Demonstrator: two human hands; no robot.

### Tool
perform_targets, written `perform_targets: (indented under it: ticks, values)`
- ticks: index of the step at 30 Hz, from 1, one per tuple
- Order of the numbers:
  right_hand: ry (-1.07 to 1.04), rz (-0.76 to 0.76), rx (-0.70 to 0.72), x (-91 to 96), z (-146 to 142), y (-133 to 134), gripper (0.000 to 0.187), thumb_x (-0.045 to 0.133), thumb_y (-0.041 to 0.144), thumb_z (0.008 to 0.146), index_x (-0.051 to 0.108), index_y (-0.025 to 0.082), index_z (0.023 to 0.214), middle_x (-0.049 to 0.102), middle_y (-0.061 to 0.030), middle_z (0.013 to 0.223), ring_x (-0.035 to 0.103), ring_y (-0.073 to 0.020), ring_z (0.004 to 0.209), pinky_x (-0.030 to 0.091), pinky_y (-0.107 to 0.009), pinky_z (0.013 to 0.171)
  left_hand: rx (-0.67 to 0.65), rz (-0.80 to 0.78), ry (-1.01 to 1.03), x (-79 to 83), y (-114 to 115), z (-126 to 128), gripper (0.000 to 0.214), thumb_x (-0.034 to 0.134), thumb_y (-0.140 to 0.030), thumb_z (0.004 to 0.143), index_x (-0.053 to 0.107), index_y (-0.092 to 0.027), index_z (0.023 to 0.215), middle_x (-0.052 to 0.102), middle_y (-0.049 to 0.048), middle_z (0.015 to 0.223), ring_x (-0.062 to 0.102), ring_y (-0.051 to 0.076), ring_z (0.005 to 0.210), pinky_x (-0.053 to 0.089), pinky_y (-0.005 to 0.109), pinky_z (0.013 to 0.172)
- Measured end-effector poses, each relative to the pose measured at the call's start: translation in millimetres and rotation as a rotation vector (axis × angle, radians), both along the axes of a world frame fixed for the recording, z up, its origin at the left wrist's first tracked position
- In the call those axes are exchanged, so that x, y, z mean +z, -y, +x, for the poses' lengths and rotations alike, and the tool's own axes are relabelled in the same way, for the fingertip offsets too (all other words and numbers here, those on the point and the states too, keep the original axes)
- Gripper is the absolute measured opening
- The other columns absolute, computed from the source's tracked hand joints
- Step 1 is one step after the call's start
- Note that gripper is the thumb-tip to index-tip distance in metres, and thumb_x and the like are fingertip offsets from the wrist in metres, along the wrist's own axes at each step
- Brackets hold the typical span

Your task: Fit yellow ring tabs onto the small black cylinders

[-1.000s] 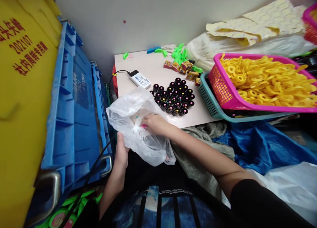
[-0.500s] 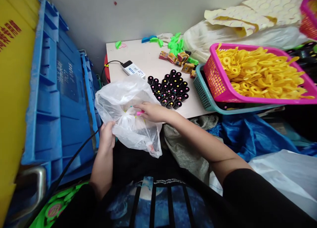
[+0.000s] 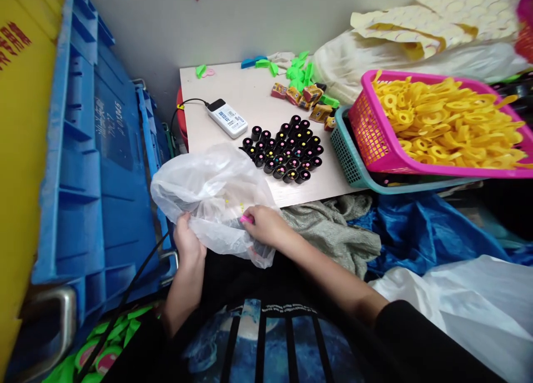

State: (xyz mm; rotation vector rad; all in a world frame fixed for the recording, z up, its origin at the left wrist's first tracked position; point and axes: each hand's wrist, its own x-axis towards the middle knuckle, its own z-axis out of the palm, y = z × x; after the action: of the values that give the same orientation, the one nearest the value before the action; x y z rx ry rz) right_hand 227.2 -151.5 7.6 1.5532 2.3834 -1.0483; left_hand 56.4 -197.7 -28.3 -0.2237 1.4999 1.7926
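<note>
A translucent white plastic bag (image 3: 208, 172) lies over the near left edge of the table, its mouth facing up. My left hand (image 3: 188, 240) is closed on the bag's left rim. At the bag's right side, my right hand (image 3: 264, 225) pinches a small bright pink piece (image 3: 246, 219) between its fingers; its exact kind is not clear. Small yellow bits (image 3: 234, 205) show inside the bag. Just beyond it, several black round caps (image 3: 287, 150) with pink, yellow or blue centres stand grouped on the table.
A white power bank (image 3: 227, 119) with a cable lies on the table (image 3: 200, 102). Farther back are green plastic pieces (image 3: 297, 72) and small yellow-red boxes (image 3: 306, 97). Right: a pink basket (image 3: 370, 127) of yellow parts in a teal basket (image 3: 347, 150). Left: a blue crate (image 3: 100, 166).
The bag has been opened wider and lowered toward me. My right hand has moved from the bag's middle down and right, still holding the pink piece.
</note>
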Motion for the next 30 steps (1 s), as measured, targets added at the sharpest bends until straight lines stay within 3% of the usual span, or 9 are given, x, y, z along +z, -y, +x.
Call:
perform_targets:
  ticks: [3, 7, 8, 10, 12, 14, 20, 24, 30]
  values:
    - [0.005, 0.060, -0.044, -1.7, -1, -8, 0.024, 0.052, 0.028, 0.090, 0.069, 0.017, 0.103, 0.069, -0.0116, 0.105, 0.064, -0.0229, 0.095, 0.044, -0.030, 0.078, 0.006, 0.119, -0.047, 4.6, 10, 5, 0.030, 0.049, -0.027, 0.085, 0.062, -0.014, 0.109, 0.069, 0.0057, 0.107, 0.062, 0.022, 0.110, 0.050, 0.033, 0.098]
    - [-0.024, 0.107, -0.101, 1.8, 2, -25, 0.026, 0.053, 0.026, 0.089, 0.068, 0.015, 0.108, 0.069, -0.0123, 0.108, 0.064, -0.0226, 0.096, 0.044, -0.030, 0.081, -0.088, 0.360, -0.192, 1.4, 44, 29, 0.047, 0.047, -0.054, 0.091, 0.060, -0.021, 0.122, 0.059, 0.0066, 0.133, 0.050, 0.024, 0.130, 0.041, 0.036, 0.110]
    - [-0.042, 0.097, -0.122, 2.8, 3, -27, 0.026, 0.054, 0.025, 0.089, 0.068, 0.015, 0.108, 0.070, -0.0112, 0.106, 0.065, -0.0217, 0.094, 0.045, -0.029, 0.080, -0.111, 0.342, -0.156, -2.7, 54, 37, 0.051, 0.050, -0.059, 0.088, 0.061, -0.022, 0.121, 0.060, 0.0070, 0.132, 0.051, 0.024, 0.129, 0.042, 0.036, 0.109]
    - [-0.076, 0.051, -0.160, 4.3, 4, -29, 0.023, 0.057, 0.025, 0.087, 0.069, 0.016, 0.105, 0.072, -0.0084, 0.099, 0.065, -0.0195, 0.088, 0.045, -0.027, 0.075, -0.291, 0.275, 0.071, -12.8, 67, 51, 0.063, 0.057, -0.068, 0.079, 0.060, -0.022, 0.123, 0.059, 0.0092, 0.133, 0.051, 0.027, 0.130, 0.042, 0.039, 0.108]
    - [-0.085, 0.001, -0.186, 4.6, 3, -25, 0.020, 0.059, 0.025, 0.085, 0.070, 0.017, 0.100, 0.073, -0.0064, 0.092, 0.066, -0.0180, 0.082, 0.045, -0.025, 0.071, -0.414, 0.237, 0.226, -22.0, 70, 59, 0.070, 0.069, -0.064, 0.071, 0.060, -0.020, 0.124, 0.060, 0.0113, 0.133, 0.052, 0.030, 0.129, 0.042, 0.041, 0.108]
    - [-0.063, -0.017, -0.194, 3.8, 2, -20, 0.018, 0.060, 0.024, 0.083, 0.070, 0.017, 0.097, 0.074, -0.0061, 0.089, 0.066, -0.0178, 0.079, 0.044, -0.025, 0.068, -0.446, 0.227, 0.289, -27.6, 63, 63, 0.065, 0.076, -0.050, 0.071, 0.059, -0.019, 0.124, 0.061, 0.0110, 0.131, 0.054, 0.029, 0.126, 0.043, 0.041, 0.108]
    - [-0.020, 0.049, -0.190, -4.1, -2, -11, 0.019, 0.055, 0.027, 0.086, 0.069, 0.017, 0.094, 0.072, -0.0073, 0.089, 0.064, -0.0189, 0.078, 0.041, -0.026, 0.066, -0.494, 0.199, 0.443, -30.6, 32, 69, 0.035, 0.072, -0.020, 0.075, 0.065, -0.020, 0.110, 0.069, 0.0055, 0.116, 0.066, 0.021, 0.106, 0.051, 0.035, 0.097]
    - [-0.017, 0.080, -0.200, -10.9, -1, -14, 0.020, 0.055, 0.029, 0.087, 0.067, 0.017, 0.098, 0.071, -0.0078, 0.093, 0.063, -0.0186, 0.080, 0.042, -0.027, 0.068, -0.503, 0.229, 0.464, -33.3, 27, 77, 0.030, 0.072, -0.017, 0.072, 0.067, -0.019, 0.102, 0.072, 0.0048, 0.109, 0.068, 0.020, 0.100, 0.051, 0.035, 0.095]
    - [-0.009, 0.054, -0.190, -12.4, -3, -18, 0.021, 0.058, 0.029, 0.085, 0.066, 0.017, 0.100, 0.071, -0.0075, 0.092, 0.063, -0.0191, 0.079, 0.041, -0.027, 0.067, -0.538, 0.151, 0.461, -37.9, 24, 82, 0.028, 0.078, -0.018, 0.064, 0.070, -0.012, 0.091, 0.074, 0.0074, 0.090, 0.069, 0.021, 0.087, 0.052, 0.035, 0.086]
